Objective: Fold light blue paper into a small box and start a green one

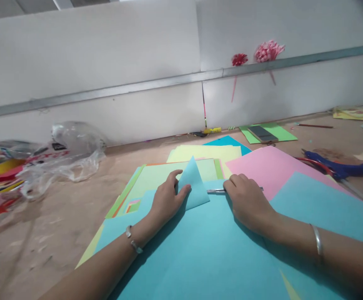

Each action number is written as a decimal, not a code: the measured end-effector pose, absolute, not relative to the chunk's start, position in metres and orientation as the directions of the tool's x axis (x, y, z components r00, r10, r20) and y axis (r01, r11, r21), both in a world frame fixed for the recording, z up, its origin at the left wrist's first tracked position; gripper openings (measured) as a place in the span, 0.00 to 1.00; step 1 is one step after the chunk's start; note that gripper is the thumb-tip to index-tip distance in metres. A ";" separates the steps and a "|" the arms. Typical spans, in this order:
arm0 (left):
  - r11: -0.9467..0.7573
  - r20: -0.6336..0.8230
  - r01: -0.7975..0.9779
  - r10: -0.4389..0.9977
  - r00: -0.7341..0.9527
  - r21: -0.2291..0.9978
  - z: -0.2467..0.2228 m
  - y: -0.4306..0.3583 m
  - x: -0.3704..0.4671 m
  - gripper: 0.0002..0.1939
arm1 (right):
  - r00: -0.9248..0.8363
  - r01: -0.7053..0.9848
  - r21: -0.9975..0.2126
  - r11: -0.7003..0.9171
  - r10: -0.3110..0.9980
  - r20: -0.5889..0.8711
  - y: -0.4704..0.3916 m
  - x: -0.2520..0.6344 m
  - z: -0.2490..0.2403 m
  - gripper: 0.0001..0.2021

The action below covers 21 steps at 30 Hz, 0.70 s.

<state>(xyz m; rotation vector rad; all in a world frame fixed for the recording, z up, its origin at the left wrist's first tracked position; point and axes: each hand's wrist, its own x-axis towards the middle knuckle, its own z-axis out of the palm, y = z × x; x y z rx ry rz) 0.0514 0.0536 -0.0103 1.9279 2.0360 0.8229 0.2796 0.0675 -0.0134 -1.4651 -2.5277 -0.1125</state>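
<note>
one blue paper triangle (196,185) is leaning in the left hand (166,196), thumb and fingers pinching it. to its right, the right hand (247,202) is gripping a slim metal tool (215,191), one end pointing at the triangle's corner. a large blue sheet (206,254) is lying beneath both hands; pink paper (269,166) is lying beyond the right hand.

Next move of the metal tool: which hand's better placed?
Right, most likely: the right hand grips the metal tool, its tip pointing at the edge of the small blue paper. The left hand is occupied holding that paper up.
</note>
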 end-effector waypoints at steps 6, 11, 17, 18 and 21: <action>-0.005 0.250 0.819 0.953 -0.169 0.574 -0.011 0.054 0.049 0.17 | -0.448 0.862 -0.126 0.491 0.854 0.264 0.072 0.290 -0.017 0.15; -0.028 0.275 0.806 0.947 -0.168 0.591 -0.009 0.053 0.048 0.16 | -0.437 0.868 -0.139 0.476 0.867 0.241 0.071 0.290 -0.009 0.15; -0.036 0.274 0.851 0.953 -0.129 0.525 -0.012 0.052 0.050 0.14 | -0.504 0.841 -0.124 0.526 0.847 0.170 0.063 0.285 -0.008 0.14; -0.038 0.282 0.872 0.952 -0.117 0.489 -0.014 0.051 0.050 0.15 | -0.534 0.822 -0.130 0.554 0.830 0.160 0.062 0.285 -0.009 0.14; -0.152 0.395 0.937 0.919 0.016 0.315 -0.021 0.051 0.051 0.25 | -0.620 0.753 -0.147 0.641 0.767 0.165 0.062 0.287 -0.014 0.14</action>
